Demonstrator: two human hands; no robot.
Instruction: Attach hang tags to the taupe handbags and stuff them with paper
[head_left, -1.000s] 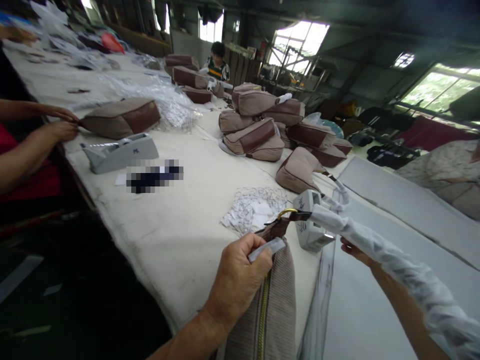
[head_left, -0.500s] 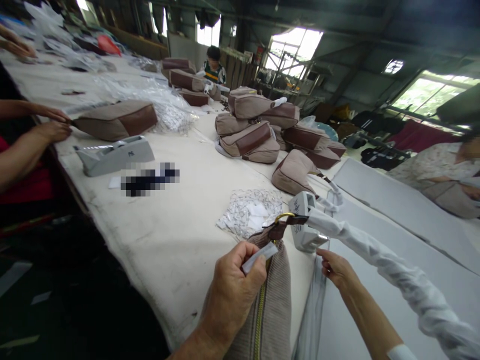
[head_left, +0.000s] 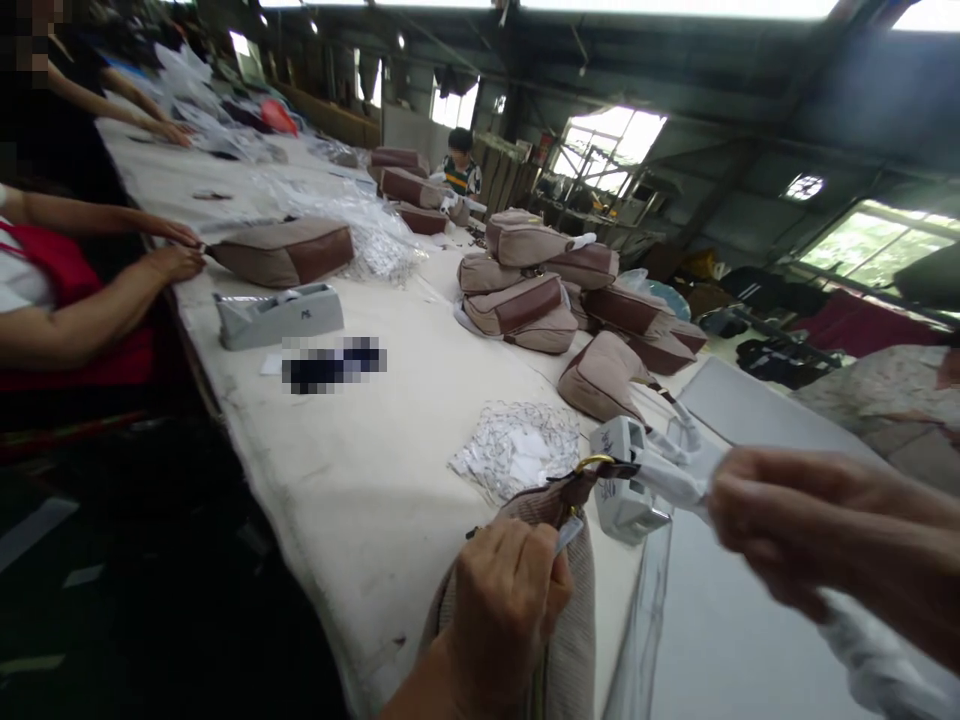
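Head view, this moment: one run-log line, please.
left hand: holding pale strip at brown bag | right hand: at white-wrapped strap, blurred | nearby: grey tape dispenser

Count two hands: one left hand [head_left: 510, 595], one right hand [head_left: 817, 520]; one bag [head_left: 581, 615] at the left hand, with one ring [head_left: 594, 460]. Add one bag by a red-clad co-worker [head_left: 64, 265], one before the middle pile [head_left: 517, 305], at least six within it, partly hidden, and at least three in the far stack [head_left: 412, 188]. Tally two dispensers [head_left: 289, 318], one tag heap [head_left: 517, 450], four co-workers altogether.
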